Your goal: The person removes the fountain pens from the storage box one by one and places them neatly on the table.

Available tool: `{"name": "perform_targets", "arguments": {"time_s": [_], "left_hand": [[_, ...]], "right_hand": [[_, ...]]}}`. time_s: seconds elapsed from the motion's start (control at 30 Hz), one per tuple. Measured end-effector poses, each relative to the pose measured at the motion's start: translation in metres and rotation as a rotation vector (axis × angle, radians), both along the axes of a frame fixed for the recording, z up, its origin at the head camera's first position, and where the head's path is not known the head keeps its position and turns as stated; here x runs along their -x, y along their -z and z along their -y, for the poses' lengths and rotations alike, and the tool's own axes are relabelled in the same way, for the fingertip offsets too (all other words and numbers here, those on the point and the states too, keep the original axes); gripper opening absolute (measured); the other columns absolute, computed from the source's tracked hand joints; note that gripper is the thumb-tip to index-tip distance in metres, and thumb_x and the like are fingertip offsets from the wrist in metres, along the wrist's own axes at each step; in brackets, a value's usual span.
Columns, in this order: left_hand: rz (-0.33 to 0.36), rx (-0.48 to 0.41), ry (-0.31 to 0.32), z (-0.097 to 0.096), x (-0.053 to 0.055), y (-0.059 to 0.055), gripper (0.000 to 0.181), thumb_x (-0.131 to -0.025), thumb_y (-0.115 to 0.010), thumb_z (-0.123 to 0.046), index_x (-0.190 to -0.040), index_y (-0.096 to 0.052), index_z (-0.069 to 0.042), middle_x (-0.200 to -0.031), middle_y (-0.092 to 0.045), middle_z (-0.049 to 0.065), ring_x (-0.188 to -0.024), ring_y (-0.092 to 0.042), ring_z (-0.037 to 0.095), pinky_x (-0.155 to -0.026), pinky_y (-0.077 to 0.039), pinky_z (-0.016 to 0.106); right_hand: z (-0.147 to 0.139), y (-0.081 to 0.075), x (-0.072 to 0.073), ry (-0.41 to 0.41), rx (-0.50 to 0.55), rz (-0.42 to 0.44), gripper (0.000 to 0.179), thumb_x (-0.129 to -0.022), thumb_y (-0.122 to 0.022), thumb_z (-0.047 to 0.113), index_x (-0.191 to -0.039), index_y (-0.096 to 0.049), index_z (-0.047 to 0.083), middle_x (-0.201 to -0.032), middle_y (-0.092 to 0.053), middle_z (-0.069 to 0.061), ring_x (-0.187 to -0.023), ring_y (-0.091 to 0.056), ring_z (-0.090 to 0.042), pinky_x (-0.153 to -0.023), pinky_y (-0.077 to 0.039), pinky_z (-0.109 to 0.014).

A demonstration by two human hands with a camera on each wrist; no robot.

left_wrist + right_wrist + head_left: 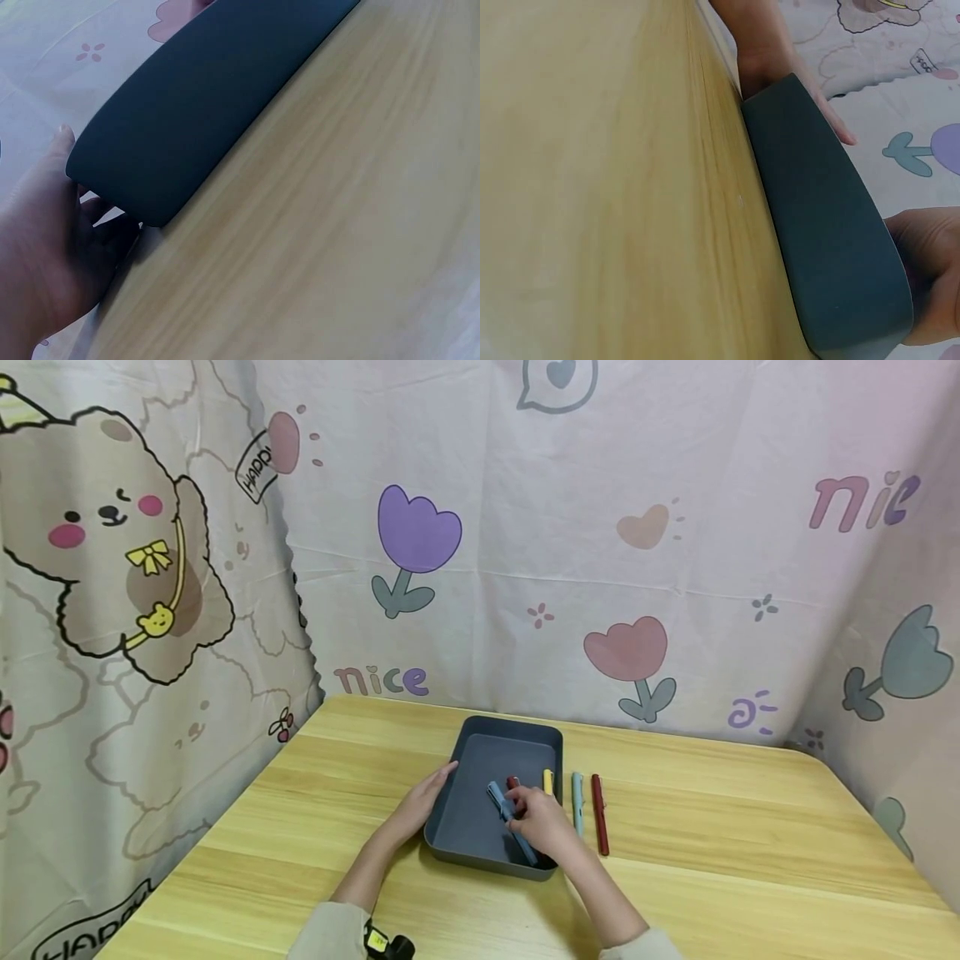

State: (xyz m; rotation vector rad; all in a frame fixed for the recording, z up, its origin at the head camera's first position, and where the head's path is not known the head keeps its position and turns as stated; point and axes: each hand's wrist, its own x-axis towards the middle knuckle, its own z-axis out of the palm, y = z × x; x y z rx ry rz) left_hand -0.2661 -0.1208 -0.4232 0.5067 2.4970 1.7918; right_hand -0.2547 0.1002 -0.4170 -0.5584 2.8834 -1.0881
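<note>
1. Biggest worry imo: the right hand [543, 822] has bent fingers right at the blue pen [498, 799] and the red pen [512, 782], over the tray [513, 752]'s near right part. Can't tell which it's gripping, if either. Pens this close could easily get nudged crooked.
2. Left hand [417, 806] is just laid along the tray's left edge, fingers fairly straight, not clamped. If it pushes harder, the tray might slide toward the table [360, 752]'s right edge and bump the teal pen [577, 804], then the dark red pen [600, 814].
3. The yellow pen [547, 781] sits by the tray's right edge, partly behind the hand, so a careless knuckle could roll it.
4. Right wrist hangs over the tray's near right corner; dipping it might tip that rim.
</note>
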Motion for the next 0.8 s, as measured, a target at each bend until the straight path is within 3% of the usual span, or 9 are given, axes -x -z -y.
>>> {"name": "perform_targets", "arguments": {"time_s": [0.57, 0.8], "left_hand": [[0.006, 0.008, 0.011, 0.000, 0.001, -0.001, 0.045, -0.103, -0.026, -0.022, -0.139, -0.035, 0.003, -0.143, -0.028, 0.024, -0.132, -0.021, 0.037, -0.106, -0.017, 0.048], [0.015, 0.006, 0.009, 0.000, 0.000, -0.002, 0.045, -0.103, -0.026, -0.022, -0.139, -0.034, 0.004, -0.143, -0.027, 0.024, -0.132, -0.021, 0.037, -0.106, -0.017, 0.049]], "right_hand": [[0.010, 0.006, 0.002, 0.007, 0.047, 0.069, 0.044, -0.076, -0.073, 0.002, -0.117, -0.057, 0.001, -0.089, -0.056, -0.009, -0.078, -0.057, -0.023, -0.061, -0.050, -0.033], [0.011, 0.007, 0.001, -0.002, 0.096, 0.093, 0.041, -0.078, -0.070, 0.001, -0.117, -0.056, 0.000, -0.087, -0.060, -0.008, -0.073, -0.057, -0.020, -0.059, -0.049, -0.033]]}}
